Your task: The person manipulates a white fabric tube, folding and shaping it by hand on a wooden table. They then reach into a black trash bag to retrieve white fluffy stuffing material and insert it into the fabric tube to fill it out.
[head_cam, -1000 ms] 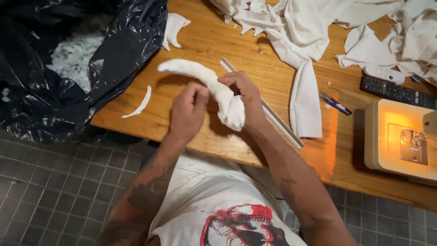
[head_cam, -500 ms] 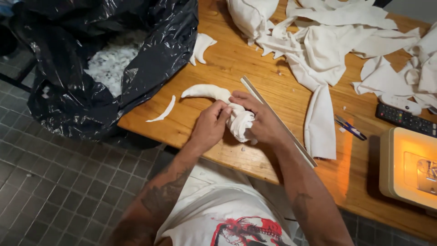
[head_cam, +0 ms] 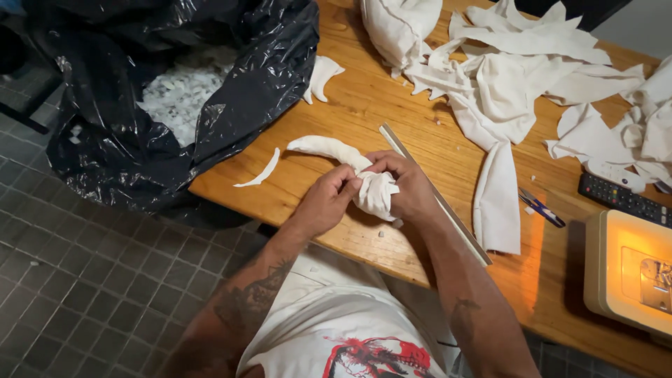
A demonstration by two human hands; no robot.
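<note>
At the left end of the bench (head_cam: 434,161), a black plastic bag (head_cam: 126,105) hangs open over the edge, white scraps showing inside. Along the far edge lies a heap of cut white cloth pieces (head_cam: 518,91). At the right end sits a lit sewing machine (head_cam: 630,269), with a remote control (head_cam: 619,196) just beyond it. A long ruler (head_cam: 434,192) runs diagonally toward the near edge. Near that edge, both hands meet on a white fabric tube (head_cam: 350,171), its curved tail lying on the wood toward the bag. The right hand (head_cam: 409,189) has its fingers closed around the bunched end; the left hand (head_cam: 325,199) pinches the same bunch from the other side. To work the bunch well, I judge the right grip should stay firm while the left fingers feed cloth in small, even bites. A thin cloth sliver (head_cam: 259,171) lies beside the tail.
</note>
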